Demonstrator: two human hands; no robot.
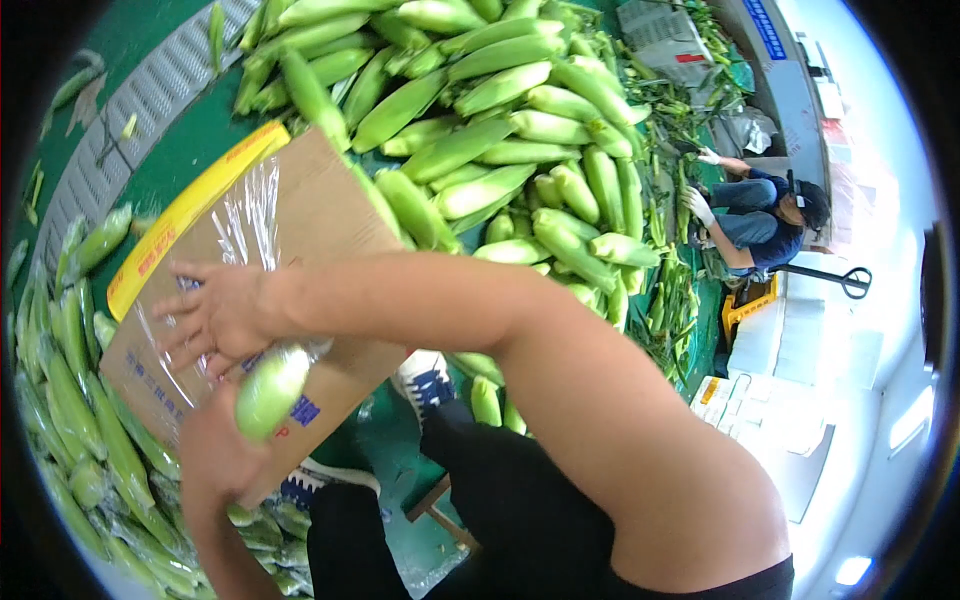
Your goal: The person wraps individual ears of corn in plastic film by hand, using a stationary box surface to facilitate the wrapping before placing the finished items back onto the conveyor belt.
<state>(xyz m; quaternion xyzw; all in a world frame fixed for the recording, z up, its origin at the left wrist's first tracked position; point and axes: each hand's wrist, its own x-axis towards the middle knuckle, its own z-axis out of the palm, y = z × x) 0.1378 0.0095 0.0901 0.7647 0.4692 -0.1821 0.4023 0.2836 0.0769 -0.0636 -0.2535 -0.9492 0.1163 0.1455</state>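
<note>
My left hand (225, 442), blurred, grips a green ear of corn (271, 394) that has a glossy sheen like plastic film. Just above it in the picture, my right hand (217, 315) is spread over a cardboard carton (337, 217), with clear plastic film (251, 214) beneath and beside its fingers. Whether that palm touches the film cannot be told. Along the carton's far edge runs a yellow printed strip (199, 217). The carton lies flat between two heaps, and its surface bears printing.
Husk-on corn (480, 142) is heaped beyond the carton; film-wrapped ears (82, 390) lie at left. A grey slotted floor grate (142, 105) curves past. My shoes (425, 382) are beside the carton. A crouching co-worker (772, 217) in white gloves handles corn among husks at right, near a yellow crate (750, 304).
</note>
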